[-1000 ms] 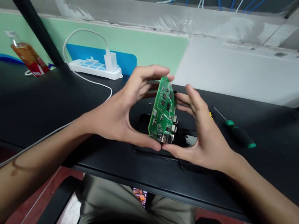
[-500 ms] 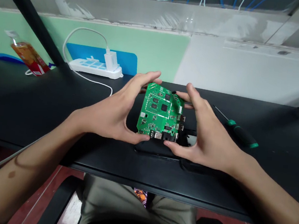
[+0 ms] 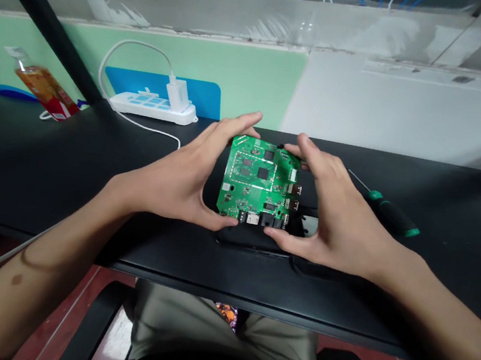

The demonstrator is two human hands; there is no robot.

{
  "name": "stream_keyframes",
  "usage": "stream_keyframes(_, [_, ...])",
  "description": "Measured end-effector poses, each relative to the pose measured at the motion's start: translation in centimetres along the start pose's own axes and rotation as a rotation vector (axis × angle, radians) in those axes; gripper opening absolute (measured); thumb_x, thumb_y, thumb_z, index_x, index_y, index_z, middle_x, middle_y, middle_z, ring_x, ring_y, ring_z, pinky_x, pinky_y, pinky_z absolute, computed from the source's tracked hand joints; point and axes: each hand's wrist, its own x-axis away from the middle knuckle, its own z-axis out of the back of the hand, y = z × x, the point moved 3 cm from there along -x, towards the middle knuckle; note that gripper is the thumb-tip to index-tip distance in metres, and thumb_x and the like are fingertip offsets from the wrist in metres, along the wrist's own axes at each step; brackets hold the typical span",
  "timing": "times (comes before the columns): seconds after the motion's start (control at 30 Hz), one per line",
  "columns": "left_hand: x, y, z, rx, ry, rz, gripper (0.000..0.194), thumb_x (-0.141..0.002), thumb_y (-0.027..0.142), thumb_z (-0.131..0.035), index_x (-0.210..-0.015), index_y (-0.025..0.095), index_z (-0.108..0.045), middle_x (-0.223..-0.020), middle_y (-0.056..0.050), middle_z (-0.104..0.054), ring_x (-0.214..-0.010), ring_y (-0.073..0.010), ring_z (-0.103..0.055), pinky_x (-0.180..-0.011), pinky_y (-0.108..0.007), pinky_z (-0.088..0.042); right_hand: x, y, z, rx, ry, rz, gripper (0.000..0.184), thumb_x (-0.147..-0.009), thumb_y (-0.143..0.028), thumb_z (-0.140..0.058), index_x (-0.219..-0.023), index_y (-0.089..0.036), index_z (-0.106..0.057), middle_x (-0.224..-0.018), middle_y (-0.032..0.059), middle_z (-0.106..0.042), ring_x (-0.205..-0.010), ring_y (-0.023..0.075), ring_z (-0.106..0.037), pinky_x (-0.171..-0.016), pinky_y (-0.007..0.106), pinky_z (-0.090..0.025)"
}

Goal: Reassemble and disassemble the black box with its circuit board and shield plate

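Observation:
A green circuit board with black chips and metal ports on its near and right edges is held face up between both hands. My left hand grips its left side, thumb at the near corner and fingers curled over the far edge. My right hand grips its right side the same way. The board hovers just over a black plastic case part lying on the black desk.
A green-handled screwdriver lies on the desk right of my right hand. At the back left are a white power strip with a charger and white cable, and an orange drink bottle. A chair and my lap show below the desk edge.
The board has turned from standing on edge to lying flat, component side up, and has come down closer to the black case part. Both hands kept their grip.

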Motion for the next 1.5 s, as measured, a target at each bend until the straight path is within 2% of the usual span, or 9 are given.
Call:
stream_keyframes(0.13, [0.0, -0.1, 0.5, 0.037, 0.023, -0.012, 0.123, -0.071, 0.065, -0.085, -0.165, 0.032, -0.014, -0.161, -0.014, -0.038, -0.145, -0.0444, -0.047, -0.12, -0.067, -0.043, 0.1, 0.2, 0.6, -0.085, 0.004, 0.016, 0.119, -0.078, -0.058, -0.078, -0.168, -0.033, -0.004, -0.166, 0.0127, -0.041, -0.149, 0.0417, -0.047, -0.119, 0.07, -0.045])
stream_keyframes(0.3, [0.2, -0.5, 0.7, 0.09, 0.036, 0.038, 0.121, -0.071, 0.065, -0.084, -0.165, 0.032, -0.016, -0.159, -0.014, -0.042, -0.145, -0.045, -0.047, -0.118, -0.068, -0.043, 0.3, 1.0, 1.0, -0.137, -0.018, 0.017, 0.111, -0.081, -0.042, -0.075, -0.168, -0.035, -0.006, -0.168, 0.0089, -0.041, -0.151, 0.0369, -0.047, -0.119, 0.067, -0.048])
stream_keyframes(0.4, [0.2, -0.6, 0.8, 0.117, 0.027, 0.05, 0.119, -0.072, 0.064, -0.084, -0.165, 0.029, -0.017, -0.157, -0.016, -0.045, -0.143, -0.0444, -0.049, -0.118, -0.068, -0.043, 0.3, 1.2, 0.9, -0.129, -0.055, -0.007, 0.113, -0.079, -0.046, -0.078, -0.167, -0.038, -0.007, -0.17, 0.0062, -0.039, -0.151, 0.0374, -0.048, -0.121, 0.066, -0.047])
stream_keyframes(0.6, [0.2, -0.7, 0.8, 0.142, 0.018, 0.059, 0.118, -0.07, 0.061, -0.087, -0.162, 0.029, -0.021, -0.155, -0.013, -0.047, -0.144, -0.0402, -0.05, -0.122, -0.06, -0.045, 0.3, 1.3, 1.2, -0.099, -0.072, -0.003, 0.119, -0.076, -0.057, -0.081, -0.167, -0.04, -0.007, -0.167, 0.0042, -0.044, -0.145, 0.0398, -0.054, -0.121, 0.066, -0.047])
stream_keyframes(0.77, [0.3, -1.0, 0.5, 0.144, 0.004, 0.053, 0.115, -0.072, 0.063, -0.084, -0.161, 0.031, -0.019, -0.155, -0.013, -0.046, -0.143, -0.0396, -0.051, -0.12, -0.064, -0.046, 0.3, 1.6, 1.3, -0.105, -0.059, 0.0, 0.121, -0.072, -0.064, -0.082, -0.166, -0.042, -0.009, -0.164, 0.0046, -0.049, -0.143, 0.0405, -0.056, -0.118, 0.068, -0.05])
stream_keyframes(0.97, [0.4, -0.8, 0.8, 0.164, -0.012, 0.022, 0.112, -0.076, 0.058, -0.086, -0.161, 0.022, -0.022, -0.154, -0.018, -0.046, -0.144, -0.0405, -0.05, -0.12, -0.063, -0.044, 0.3, 1.8, 1.2, -0.161, -0.063, -0.005, 0.114, -0.078, -0.057, -0.081, -0.167, -0.037, -0.013, -0.162, 0.0092, -0.051, -0.138, 0.0366, -0.061, -0.116, 0.063, -0.054])
stream_keyframes(1.07, [0.4, -0.6, 0.9, 0.193, -0.026, 0.094, 0.114, -0.073, 0.061, -0.085, -0.161, 0.022, -0.023, -0.155, -0.017, -0.046, -0.144, -0.041, -0.05, -0.12, -0.064, -0.042, 0.4, 1.9, 1.3, -0.234, -0.063, -0.054, 0.109, -0.08, -0.054, -0.08, -0.166, -0.043, -0.015, -0.162, 0.0046, -0.052, -0.139, 0.0376, -0.061, -0.116, 0.063, -0.054])
stream_keyframes(1.2, [0.4, -0.2, 1.1, 0.245, -0.034, 0.205, 0.117, -0.07, 0.06, -0.087, -0.161, 0.02, -0.025, -0.157, -0.015, -0.047, -0.147, -0.0393, -0.047, -0.125, -0.058, -0.039, 0.5, 1.7, 1.3, -0.31, -0.094, -0.104, 0.107, -0.081, -0.05, -0.08, -0.165, -0.047, -0.015, -0.164, 0.001, -0.049, -0.143, 0.0373, -0.056, -0.118, 0.063, -0.052])
stream_keyframes(1.5, [0.5, -0.8, 0.7, 0.277, -0.035, 0.131, 0.12, -0.064, 0.051, -0.094, -0.161, 0.023, -0.028, -0.154, -0.016, -0.047, -0.146, -0.0406, -0.046, -0.126, -0.055, -0.038, 0.4, 1.7, 1.2, -0.283, -0.064, -0.076, 0.111, -0.075, -0.054, -0.085, -0.165, -0.041, -0.021, -0.159, 0.0052, -0.056, -0.135, 0.0363, -0.063, -0.115, 0.062, -0.054])
